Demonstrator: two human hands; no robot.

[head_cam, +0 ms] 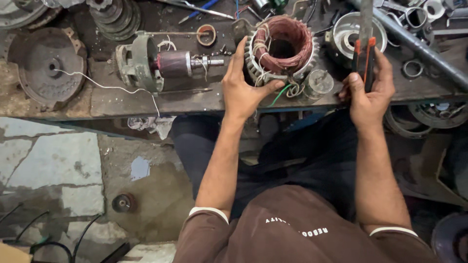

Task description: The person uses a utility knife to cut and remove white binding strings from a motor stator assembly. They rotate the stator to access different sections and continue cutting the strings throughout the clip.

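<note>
Gripping the ribbed grey stator (pixel 280 48) at the workbench (pixel 146 100) edge, left hand (pixel 243 90) wrapping its side, copper windings bulging, white ties and green wires trailing; right hand (pixel 366 87) clenching orange-handled pliers (pixel 364 53) upright.

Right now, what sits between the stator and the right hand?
Head view: a small silvery cylindrical capacitor sits between the copper-wound stator and the right hand.

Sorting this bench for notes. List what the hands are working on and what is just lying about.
In hand:
left hand on the copper-wound motor coil
right hand gripping the red-handled pliers

Lying about:
motor shaft with housing
round metal cover
small metal can
steel pipe
</note>
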